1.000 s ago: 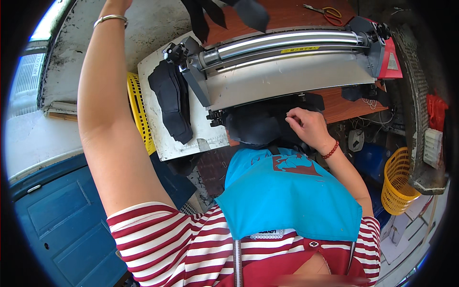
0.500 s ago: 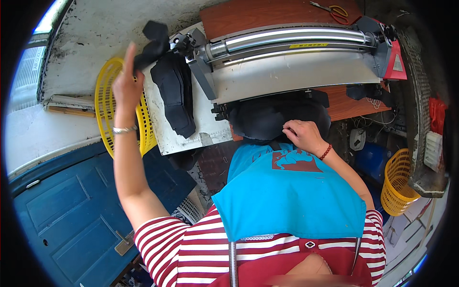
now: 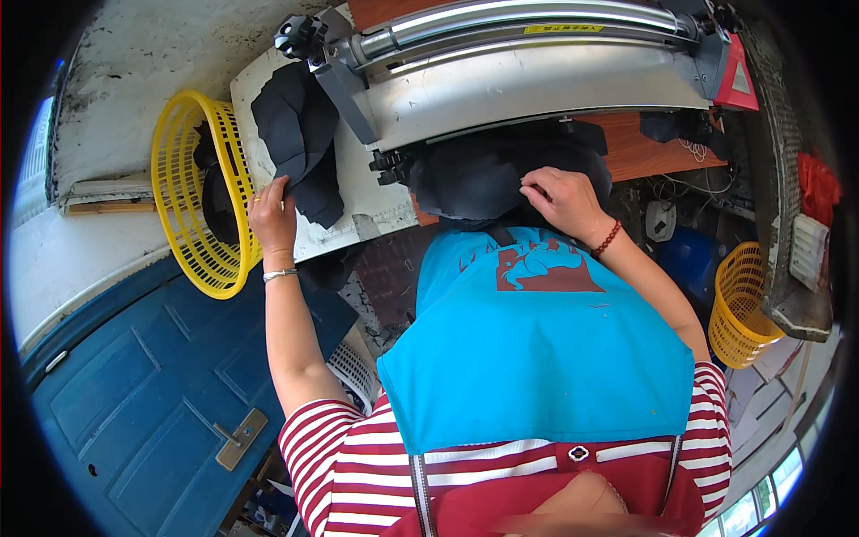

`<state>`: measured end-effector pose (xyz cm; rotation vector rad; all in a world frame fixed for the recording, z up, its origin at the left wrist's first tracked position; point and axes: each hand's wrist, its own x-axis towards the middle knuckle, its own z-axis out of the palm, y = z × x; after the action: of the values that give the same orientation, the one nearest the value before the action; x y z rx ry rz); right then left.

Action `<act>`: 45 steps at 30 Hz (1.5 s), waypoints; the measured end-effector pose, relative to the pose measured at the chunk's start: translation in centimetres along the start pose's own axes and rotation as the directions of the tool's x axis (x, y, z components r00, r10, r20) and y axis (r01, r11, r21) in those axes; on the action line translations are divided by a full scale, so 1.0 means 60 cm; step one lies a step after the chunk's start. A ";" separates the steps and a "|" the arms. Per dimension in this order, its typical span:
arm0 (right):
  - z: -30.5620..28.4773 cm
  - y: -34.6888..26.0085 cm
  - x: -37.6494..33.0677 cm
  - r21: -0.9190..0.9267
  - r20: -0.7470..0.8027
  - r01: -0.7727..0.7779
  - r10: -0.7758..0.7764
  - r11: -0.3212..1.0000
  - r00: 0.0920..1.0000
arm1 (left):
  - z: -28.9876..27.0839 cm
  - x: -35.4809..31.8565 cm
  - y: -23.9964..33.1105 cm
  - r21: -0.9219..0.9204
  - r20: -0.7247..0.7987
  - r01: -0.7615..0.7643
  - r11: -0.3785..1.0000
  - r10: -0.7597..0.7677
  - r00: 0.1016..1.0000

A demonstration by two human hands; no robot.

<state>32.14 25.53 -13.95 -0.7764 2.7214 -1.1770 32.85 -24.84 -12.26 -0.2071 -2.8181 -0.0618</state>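
Observation:
My left hand (image 3: 271,213) rests at the lower edge of a stack of black fabric pieces (image 3: 300,139) lying on a white board (image 3: 362,210), with its fingers touching the nearest piece. Just left of that hand stands a yellow basket (image 3: 192,201) with a dark piece inside. My right hand (image 3: 559,199) presses on a heap of black fabric (image 3: 479,179) under the front of a grey roller machine (image 3: 528,63). The fingers are curled on the cloth. A blue apron (image 3: 537,340) covers my front.
A second yellow basket (image 3: 743,309) hangs low at the right. A blue panelled door (image 3: 143,385) lies at the lower left. A wooden tabletop (image 3: 649,152) shows beneath the machine, with a red part (image 3: 738,76) at its right end. A grey concrete surface (image 3: 152,54) spreads at the upper left.
My left arm has come down from the upper left, where it held a black piece near the machine's end, to the stack on the white board. The right hand has stayed on the heap.

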 end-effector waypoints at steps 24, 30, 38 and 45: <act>0.049 0.004 0.058 -0.329 0.067 0.289 -0.283 0.899 0.957 | -0.077 0.020 0.129 -0.348 0.528 0.404 0.846 -0.179 0.830; 0.057 0.024 0.053 -0.297 -0.048 0.355 -0.385 0.886 0.922 | -0.154 0.108 0.285 -0.507 0.646 0.141 0.850 0.267 0.715; 0.051 0.029 0.064 -0.361 -0.040 0.433 -0.478 0.826 0.877 | -0.128 0.259 0.414 -0.797 0.124 -0.159 0.583 0.414 0.902; -0.046 -0.027 0.079 -0.082 -0.339 0.300 -0.310 0.950 0.888 | -0.038 0.425 0.435 -0.628 -0.237 -0.395 0.671 0.318 0.918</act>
<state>27.96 24.14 -10.26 -1.1349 2.9791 -1.4687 13.47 4.25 -1.59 -0.8871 -2.4604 -0.9726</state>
